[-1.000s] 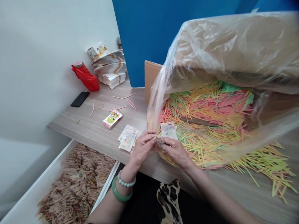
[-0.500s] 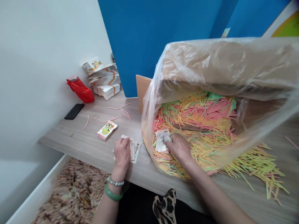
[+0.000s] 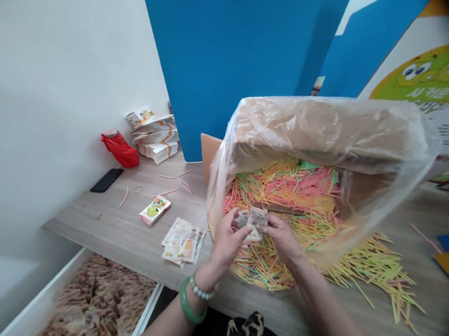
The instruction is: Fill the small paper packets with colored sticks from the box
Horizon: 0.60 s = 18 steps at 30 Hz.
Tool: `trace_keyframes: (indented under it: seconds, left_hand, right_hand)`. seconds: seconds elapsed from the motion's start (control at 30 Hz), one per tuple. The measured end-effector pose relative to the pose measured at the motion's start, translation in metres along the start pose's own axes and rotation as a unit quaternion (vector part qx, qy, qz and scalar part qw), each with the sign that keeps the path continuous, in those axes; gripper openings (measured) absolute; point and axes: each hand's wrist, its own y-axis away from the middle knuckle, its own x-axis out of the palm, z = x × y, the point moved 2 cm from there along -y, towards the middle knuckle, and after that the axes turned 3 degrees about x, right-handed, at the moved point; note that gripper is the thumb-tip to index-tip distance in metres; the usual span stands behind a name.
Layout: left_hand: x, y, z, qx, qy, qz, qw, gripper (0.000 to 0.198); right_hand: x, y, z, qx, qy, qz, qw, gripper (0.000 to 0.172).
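Note:
My left hand and my right hand are close together over the mouth of a clear plastic bag. Between them they pinch small clear printed packets, which partly overlap, so I cannot tell how many there are. Below lies a heap of thin pink, yellow, orange and green sticks, some spilling onto the table. To the left of my left hand, several similar packets with yellow-orange sticks inside rest in a loose pile. A small printed carton lies behind that pile.
The plastic bag lines an open cardboard box. At the back left are stacked flat cartons, a red plastic bag and a black phone. Loose sticks lie about. A white bin full of brownish packets stands below the table's left edge.
My left hand has left the packet pile and moved right to meet my right hand at the packets over the sticks. More packets now show in the pile. The view has shifted.

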Motion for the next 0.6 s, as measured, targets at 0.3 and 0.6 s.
trace_keyframes:
  seconds: [0.3,0.6]
  left_hand:
    - [-0.002,-0.023,0.018,-0.067,0.174,-0.047,0.981,0.035]
    - [-0.002,-0.022,0.03,-0.114,0.207,0.016,0.971,0.024]
  right_hand:
    - [0.012,-0.079,0.041,-0.085,0.362,-0.012,0.928,0.022]
    - [0.079,-0.198,0.053,-0.178,0.466,-0.042,0.866,0.047]
